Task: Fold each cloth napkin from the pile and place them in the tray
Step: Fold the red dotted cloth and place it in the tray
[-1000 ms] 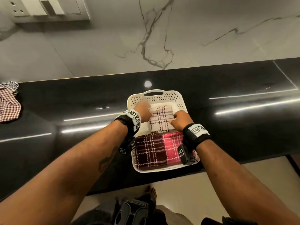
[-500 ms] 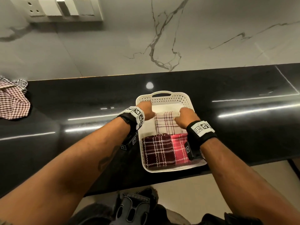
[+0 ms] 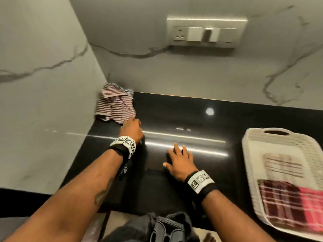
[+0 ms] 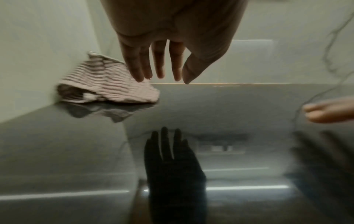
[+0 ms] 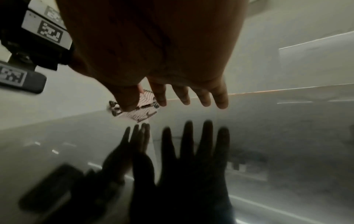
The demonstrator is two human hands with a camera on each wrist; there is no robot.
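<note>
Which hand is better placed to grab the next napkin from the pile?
Left. The left hand is stretched out with straight fingers, its tips at the near edge of the crumpled napkin pile in the counter's corner. The right hand is open above the bare counter, farther from the pile.

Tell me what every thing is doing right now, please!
left hand: open, fingers straight, reaching toward the pile
right hand: open, fingers spread above the counter
napkin pile: crumpled, unfolded, in the counter's corner
tray: on the counter, holding folded napkins
folded napkins: lying flat in the tray
</note>
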